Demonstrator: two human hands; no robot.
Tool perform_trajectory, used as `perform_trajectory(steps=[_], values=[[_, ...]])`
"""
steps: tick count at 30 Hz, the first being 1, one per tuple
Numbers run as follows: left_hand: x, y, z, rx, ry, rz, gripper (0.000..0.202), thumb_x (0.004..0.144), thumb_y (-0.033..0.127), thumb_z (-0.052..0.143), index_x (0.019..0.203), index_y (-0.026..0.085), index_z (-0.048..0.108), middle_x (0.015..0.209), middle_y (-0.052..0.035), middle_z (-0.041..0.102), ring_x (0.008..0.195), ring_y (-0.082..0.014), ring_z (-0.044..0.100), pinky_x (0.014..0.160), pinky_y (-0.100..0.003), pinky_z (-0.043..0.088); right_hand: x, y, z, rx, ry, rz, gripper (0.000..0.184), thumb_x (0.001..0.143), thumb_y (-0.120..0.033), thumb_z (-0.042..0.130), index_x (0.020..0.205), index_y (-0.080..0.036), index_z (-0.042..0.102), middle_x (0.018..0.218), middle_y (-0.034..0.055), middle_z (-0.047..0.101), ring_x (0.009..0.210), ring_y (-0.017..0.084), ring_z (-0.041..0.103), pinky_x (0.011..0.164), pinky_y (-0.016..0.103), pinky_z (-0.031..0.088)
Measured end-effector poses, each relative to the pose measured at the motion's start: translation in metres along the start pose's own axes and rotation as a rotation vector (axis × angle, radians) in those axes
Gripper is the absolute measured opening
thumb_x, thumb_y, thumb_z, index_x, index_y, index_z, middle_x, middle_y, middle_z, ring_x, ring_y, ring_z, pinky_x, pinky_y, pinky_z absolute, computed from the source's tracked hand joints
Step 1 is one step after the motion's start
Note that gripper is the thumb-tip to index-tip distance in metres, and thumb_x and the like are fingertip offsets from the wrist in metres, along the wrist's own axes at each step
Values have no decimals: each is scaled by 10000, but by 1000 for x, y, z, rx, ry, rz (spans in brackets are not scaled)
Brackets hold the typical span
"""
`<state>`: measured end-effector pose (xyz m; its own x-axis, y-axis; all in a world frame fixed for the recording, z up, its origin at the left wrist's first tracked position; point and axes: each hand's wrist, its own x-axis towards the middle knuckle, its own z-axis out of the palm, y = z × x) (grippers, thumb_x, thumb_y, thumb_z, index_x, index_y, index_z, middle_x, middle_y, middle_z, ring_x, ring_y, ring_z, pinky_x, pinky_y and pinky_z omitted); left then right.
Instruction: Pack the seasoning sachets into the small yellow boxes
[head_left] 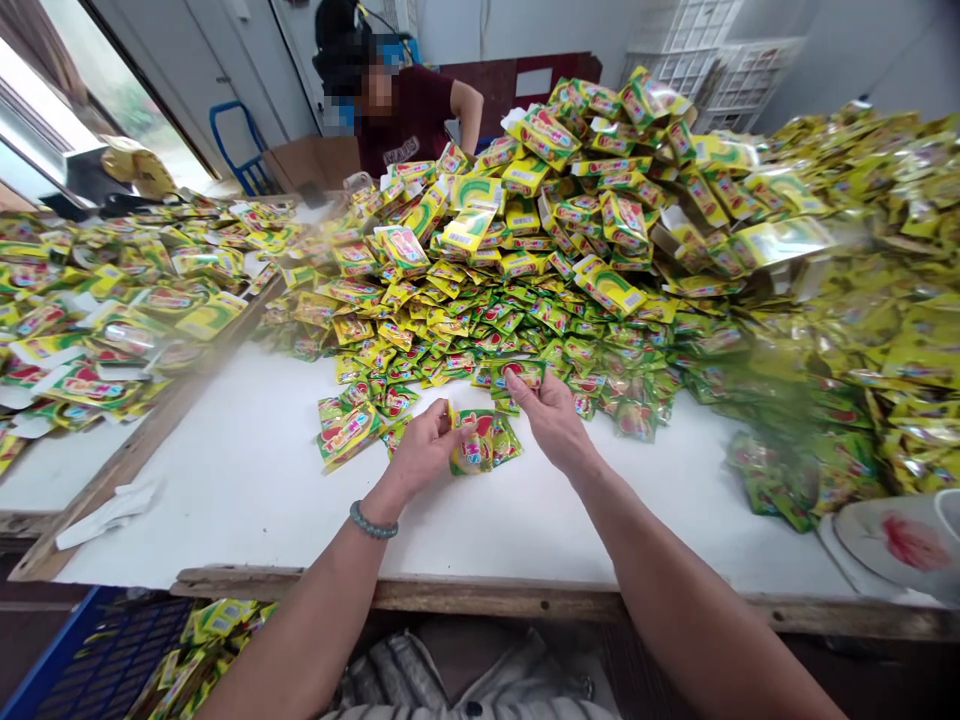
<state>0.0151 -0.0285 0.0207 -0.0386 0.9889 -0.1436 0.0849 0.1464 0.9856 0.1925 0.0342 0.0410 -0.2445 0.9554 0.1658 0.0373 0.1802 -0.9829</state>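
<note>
My left hand point(420, 450), with a beaded bracelet at the wrist, grips a small yellow-green carton point(472, 455) between thumb and fingers. White card shows at its upper edge. My right hand point(556, 422) pinches a green sachet point(525, 374) with a red fruit print, just above and to the right of the carton. Behind the carton a few green sachets point(505, 440) lie on the white tabletop point(480, 540). Another yellow-green carton point(349, 436) rests to the left of my left hand. How many sachets my right fingers hold is hidden.
A high heap of cartons point(472, 225) and loose sachets point(517, 320) fills the table's far side. More cartons point(97, 385) lie beyond a wooden strip point(150, 430). At right stands a floral mug point(892, 540). A blue crate point(97, 650) sits below. A co-worker point(412, 115) is opposite.
</note>
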Motion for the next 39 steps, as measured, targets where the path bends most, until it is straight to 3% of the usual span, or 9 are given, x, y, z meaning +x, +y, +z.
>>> perform_trajectory(steps=[3, 7, 10, 16, 21, 26, 30, 35, 39], values=[[-4, 5, 3, 23, -87, 41, 407, 796, 439, 722, 1095, 186, 612, 921, -35, 731, 848, -209, 685, 796, -326, 550, 1, -7, -7, -272, -99, -68, 294, 902, -464, 559, 1021, -199, 603, 891, 35, 646, 826, 191, 569, 774, 312, 443], [-6, 9, 1, 66, -70, 80, 405, 848, 469, 655, 1123, 174, 619, 954, -36, 723, 857, -197, 670, 788, -295, 537, 3, -9, -14, -579, -231, -60, 218, 919, -406, 553, 819, -213, 572, 754, 12, 565, 744, 184, 503, 685, 292, 376], [-8, 12, -2, 195, -136, 82, 395, 879, 471, 616, 1138, 176, 657, 916, -26, 718, 867, -198, 655, 794, -277, 518, 4, -7, -17, -666, -301, -120, 201, 877, -323, 626, 726, -209, 559, 755, 23, 573, 790, 196, 507, 708, 293, 363], [-9, 16, -1, 44, -263, 14, 464, 859, 521, 639, 1180, 189, 684, 1015, -48, 732, 916, -225, 666, 839, -299, 522, 3, -7, -11, -460, -239, -90, 80, 817, -276, 684, 784, -204, 673, 803, 14, 655, 764, 174, 557, 695, 272, 381], [-7, 12, -1, -110, -196, -39, 458, 835, 528, 677, 1144, 190, 696, 949, -40, 736, 814, -187, 676, 794, -284, 532, -1, -5, -1, -342, -82, -27, 264, 760, -460, 739, 823, -212, 673, 721, -15, 649, 649, 149, 506, 622, 264, 367], [-7, 13, 2, -235, -174, -93, 453, 788, 533, 726, 1081, 188, 695, 864, -24, 726, 740, -169, 669, 738, -275, 530, -1, -2, 2, -285, -30, 5, 350, 781, -563, 681, 778, -217, 629, 631, -26, 598, 562, 134, 440, 567, 271, 354], [-6, 15, 4, -289, -169, -152, 460, 722, 539, 779, 961, 156, 689, 759, -20, 701, 637, -148, 632, 619, -250, 499, -2, -3, 7, -273, 8, 1, 385, 756, -585, 695, 709, -217, 596, 680, -5, 618, 637, 151, 494, 610, 277, 383], [-5, 15, 0, -363, -89, -170, 427, 696, 494, 815, 913, 147, 692, 710, -9, 688, 593, -134, 622, 600, -245, 499, -6, -3, 8, -237, -73, 49, 403, 736, -600, 708, 685, -217, 597, 690, -5, 611, 725, 173, 532, 656, 276, 395], [-7, 15, -2, -393, -175, -162, 533, 698, 448, 835, 1134, 178, 691, 888, -42, 740, 726, -164, 684, 690, -258, 536, -5, -2, 3, -271, -70, 27, 321, 810, -530, 675, 734, -219, 661, 766, 10, 649, 831, 199, 566, 761, 306, 415]])
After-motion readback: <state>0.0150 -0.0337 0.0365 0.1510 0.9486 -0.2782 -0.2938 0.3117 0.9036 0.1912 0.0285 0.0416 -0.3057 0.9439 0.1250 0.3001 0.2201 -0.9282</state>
